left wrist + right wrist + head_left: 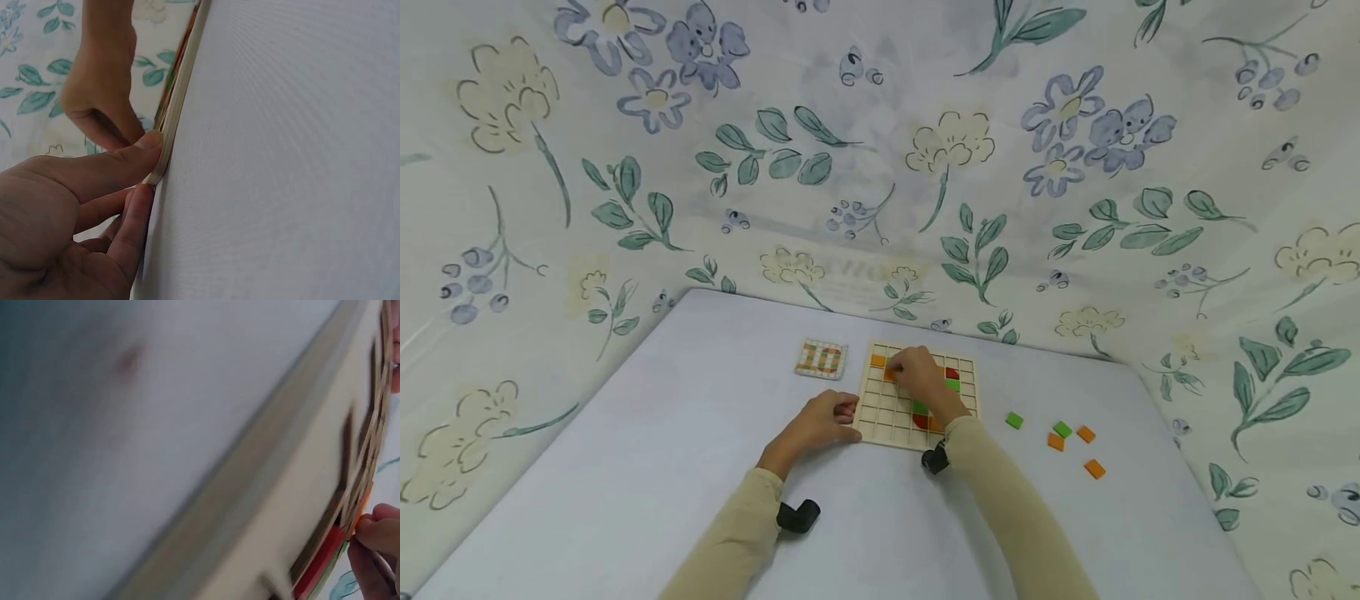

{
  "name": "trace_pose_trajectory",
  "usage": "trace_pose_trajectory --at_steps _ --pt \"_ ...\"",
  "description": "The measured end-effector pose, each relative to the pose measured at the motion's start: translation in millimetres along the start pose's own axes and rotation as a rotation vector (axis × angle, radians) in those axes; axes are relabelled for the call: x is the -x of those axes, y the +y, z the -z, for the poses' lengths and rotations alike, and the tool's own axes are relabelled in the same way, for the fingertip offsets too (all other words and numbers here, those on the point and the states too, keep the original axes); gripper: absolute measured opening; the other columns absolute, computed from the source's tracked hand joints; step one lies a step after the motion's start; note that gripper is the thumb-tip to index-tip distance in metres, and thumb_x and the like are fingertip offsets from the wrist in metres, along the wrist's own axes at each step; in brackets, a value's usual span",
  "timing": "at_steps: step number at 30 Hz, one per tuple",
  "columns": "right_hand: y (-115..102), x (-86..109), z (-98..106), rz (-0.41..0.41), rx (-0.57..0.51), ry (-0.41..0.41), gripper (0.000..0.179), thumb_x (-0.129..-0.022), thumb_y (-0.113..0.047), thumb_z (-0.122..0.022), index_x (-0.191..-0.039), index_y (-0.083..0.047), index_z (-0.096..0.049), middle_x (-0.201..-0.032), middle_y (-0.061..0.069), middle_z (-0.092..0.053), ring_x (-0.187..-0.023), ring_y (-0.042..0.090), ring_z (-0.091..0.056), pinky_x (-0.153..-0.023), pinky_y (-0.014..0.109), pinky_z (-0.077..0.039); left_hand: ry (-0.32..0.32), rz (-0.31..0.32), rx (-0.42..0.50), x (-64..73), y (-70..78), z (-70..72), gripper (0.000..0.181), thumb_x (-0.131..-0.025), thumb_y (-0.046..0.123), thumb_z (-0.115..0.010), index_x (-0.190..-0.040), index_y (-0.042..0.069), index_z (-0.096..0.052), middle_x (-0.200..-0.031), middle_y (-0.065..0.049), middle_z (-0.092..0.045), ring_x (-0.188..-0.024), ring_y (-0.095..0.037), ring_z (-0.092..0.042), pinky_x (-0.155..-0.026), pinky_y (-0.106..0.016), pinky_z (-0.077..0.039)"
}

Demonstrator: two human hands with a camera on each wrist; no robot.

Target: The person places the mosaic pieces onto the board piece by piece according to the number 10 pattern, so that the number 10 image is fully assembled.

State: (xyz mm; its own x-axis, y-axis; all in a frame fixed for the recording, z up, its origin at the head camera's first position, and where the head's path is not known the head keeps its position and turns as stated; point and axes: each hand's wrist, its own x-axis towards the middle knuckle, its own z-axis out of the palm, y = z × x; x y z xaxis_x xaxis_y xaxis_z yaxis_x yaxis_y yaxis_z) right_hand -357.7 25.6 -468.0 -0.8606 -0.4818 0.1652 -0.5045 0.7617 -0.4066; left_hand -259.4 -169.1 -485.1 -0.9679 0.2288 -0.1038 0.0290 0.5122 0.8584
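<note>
Board (881, 417) lies with its edge pinched by the left hand (820, 419), the right hand (919, 375) pinching an orange tile (890, 376).

A square, light wooden grid board (878, 417) lies on the white-covered bench (865, 533). The left hand (822, 421) is at the board's left edge, thumb at the near-left corner. The right hand (919, 372) is over the board, fingers down at a small orange square tile (890, 376); whether the tile is fully seated cannot be determined. Further orange, green and red pieces occupy cells, partly obscured by the right arm. A small square card printed with a coloured grid pattern (822, 359) lies left of the board, apart from it. Loose to the right: two green square tiles (1015, 420) and three orange square tiles (1095, 469). Floral-printed white sheeting (850, 192) encloses the bench.
</note>
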Motion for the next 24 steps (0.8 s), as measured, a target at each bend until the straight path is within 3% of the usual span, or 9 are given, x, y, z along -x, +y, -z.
trace_pose_trajectory --at_steps 7,11,15,19,24 --pt "-4 3.5 7 0.069 0.037 -0.031 0.014 -0.089 0.0 -0.068 -0.095 -0.007 -0.079 -0.098 0.004 -0.073 -0.097 0.02 -0.067 -0.085 0.03 -0.058 -0.004 0.014 0.001 -0.7 0.9 -1.4 0.062 -0.073 -0.005 -0.082 -0.129 -0.009 -0.055 -0.101 -0.008 -0.061 -0.096 -0.019 -0.062 -0.085 -0.025 -0.057" --pt "6 10.8 19 0.071 0.023 0.004 0.015 -0.09 0.001 -0.066 -0.097 -0.005 -0.078 -0.098 0.007 -0.073 -0.093 0.022 -0.068 -0.079 0.031 -0.06 -0.002 0.019 -0.006 -1.9 -1.1 -2.8 0.063 -0.073 -0.004 -0.082 -0.129 -0.009 -0.056 -0.101 -0.007 -0.061 -0.096 -0.018 -0.062 -0.085 -0.024 -0.057" --pt "30 23.3 36 0.015 -0.014 0.07 0.016 -0.091 0.001 -0.064 -0.099 -0.002 -0.077 -0.098 0.01 -0.073 -0.086 0.022 -0.068 -0.072 0.031 -0.06 0.002 0.029 -0.016 -2.2 -2.0 -3.2 0.063 -0.073 -0.003 -0.083 -0.13 -0.008 -0.056 -0.101 -0.007 -0.06 -0.096 -0.018 -0.062 -0.085 -0.024 -0.057" --pt "56 42.3 56 -0.058 -0.034 0.095 0.016 -0.091 -0.001 -0.063 -0.1 0.001 -0.076 -0.099 0.013 -0.072 -0.088 0.024 -0.068 -0.073 0.035 -0.06 0.008 0.018 -0.023 -1.8 -1.2 -2.1 0.063 -0.073 -0.004 -0.083 -0.13 -0.008 -0.055 -0.102 -0.007 -0.06 -0.097 -0.019 -0.062 -0.085 -0.025 -0.057" --pt "85 70.3 77 -0.179 0.007 0.054 0.019 -0.091 -0.005 -0.063 -0.104 0.0 -0.075 -0.102 0.012 -0.071 -0.092 0.025 -0.065 -0.075 0.037 -0.06 0.011 0.004 -0.021 -2.2 -0.6 -2.7 0.063 -0.073 -0.005 -0.082 -0.13 -0.009 -0.055 -0.103 -0.008 -0.06 -0.098 -0.019 -0.062 -0.086 -0.025 -0.057"
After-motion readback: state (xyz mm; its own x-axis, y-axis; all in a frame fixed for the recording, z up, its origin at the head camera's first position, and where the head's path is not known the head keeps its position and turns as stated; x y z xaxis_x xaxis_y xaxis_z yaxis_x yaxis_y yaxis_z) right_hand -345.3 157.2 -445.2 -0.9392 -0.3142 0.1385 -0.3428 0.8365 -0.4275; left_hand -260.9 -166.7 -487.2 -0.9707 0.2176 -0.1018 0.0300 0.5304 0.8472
